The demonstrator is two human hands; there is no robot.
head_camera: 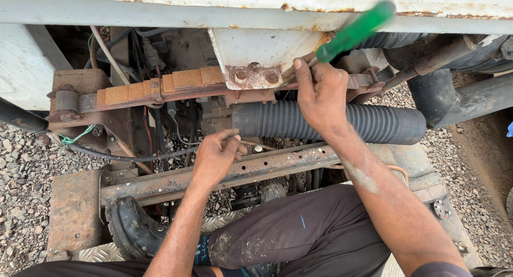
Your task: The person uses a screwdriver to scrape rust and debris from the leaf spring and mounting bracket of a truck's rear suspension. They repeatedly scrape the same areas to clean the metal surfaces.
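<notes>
Head view is showing a person working under a rusty vehicle frame, with the leaf spring (160, 90) serving as the landmark. The right hand (320, 92) is closing around a screwdriver (355, 30) with a green handle, at the right end of the spring, just beside the white bracket (251, 55) with two rusty bolts. The handle is angling up and to the right; the tip is hidden behind the fingers, so its exact seat cannot be told. The left hand (216, 157) is lying below the spring, fingers pinching narrowly on a thin rod or wire (256, 145), and resting against the rusty crossbar (251, 167). A black ribbed hose (331, 122) is running between the two hands, below the spring. A black boot (133, 226) is bracing below the crossbar, on gravel (21, 165).

For good work, judging from this pose: the tool is best kept in line with the point it is bearing on, with steady pressure, since a slip on rusted metal could drive the hand into the bracket edge. The left hand is best kept pinching firmly, clear of the tool's path.
</notes>
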